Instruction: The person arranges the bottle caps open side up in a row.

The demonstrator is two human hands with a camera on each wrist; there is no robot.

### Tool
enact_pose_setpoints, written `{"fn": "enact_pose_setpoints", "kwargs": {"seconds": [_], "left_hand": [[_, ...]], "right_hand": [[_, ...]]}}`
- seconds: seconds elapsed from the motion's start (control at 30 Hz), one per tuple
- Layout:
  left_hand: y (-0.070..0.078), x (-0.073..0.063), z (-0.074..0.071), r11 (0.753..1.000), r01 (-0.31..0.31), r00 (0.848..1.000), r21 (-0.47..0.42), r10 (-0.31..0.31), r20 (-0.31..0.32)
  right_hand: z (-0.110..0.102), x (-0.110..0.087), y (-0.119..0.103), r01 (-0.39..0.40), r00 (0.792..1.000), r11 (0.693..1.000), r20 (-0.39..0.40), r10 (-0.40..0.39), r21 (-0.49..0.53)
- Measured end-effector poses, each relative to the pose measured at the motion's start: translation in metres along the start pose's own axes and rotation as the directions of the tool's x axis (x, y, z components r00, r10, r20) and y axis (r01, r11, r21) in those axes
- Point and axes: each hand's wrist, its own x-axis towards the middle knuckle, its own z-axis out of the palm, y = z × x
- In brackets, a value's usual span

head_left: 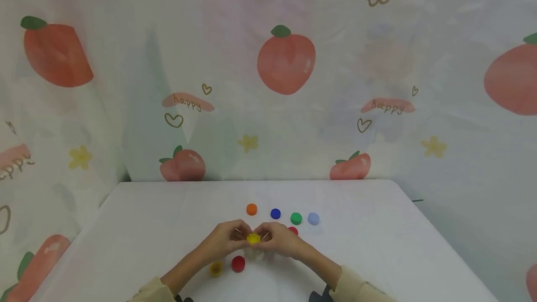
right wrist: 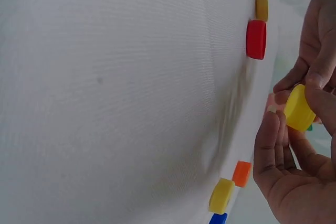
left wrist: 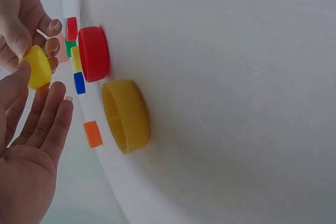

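Note:
Both hands meet over the table and pinch one bright yellow bottle cap point(head_left: 253, 238) between thumbs and fingers. My left hand point(head_left: 229, 239) grips the cap's left side, my right hand point(head_left: 278, 240) its right. In the left wrist view the yellow cap point(left wrist: 39, 67) is raised off the cloth, with both thumbs at its edge. The right wrist view shows the cap point(right wrist: 300, 108) tilted between the hands. Nearest the left forearm lie a darker yellow cap point(head_left: 216, 269), hollow side visible, and a red cap point(head_left: 238, 264). Another red cap point(head_left: 292, 231) is partly covered by the right hand.
Beyond the hands, orange point(head_left: 251, 209), blue point(head_left: 275, 214), green point(head_left: 296, 218) and light blue point(head_left: 313, 218) caps lie on the white-covered table point(head_left: 377, 246). Another yellow cap point(right wrist: 222, 195) on the table is hidden in the head view. A printed curtain point(head_left: 285, 129) stands behind.

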Motion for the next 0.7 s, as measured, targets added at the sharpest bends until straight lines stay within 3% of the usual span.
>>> {"fn": "enact_pose_setpoints", "kwargs": {"seconds": [0.4,0.7], "left_hand": [[-0.002,-0.001,0.002,0.997,0.051,0.997,0.055,-0.054,0.051],[0.001,0.000,0.004,0.993,0.081,0.986,0.089,-0.093,0.137]], "right_hand": [[0.008,-0.010,-0.003,0.018,1.000,0.995,0.016,-0.017,-0.102],[0.016,-0.013,0.006,-0.010,0.999,0.996,0.044,0.014,-0.083]]}}
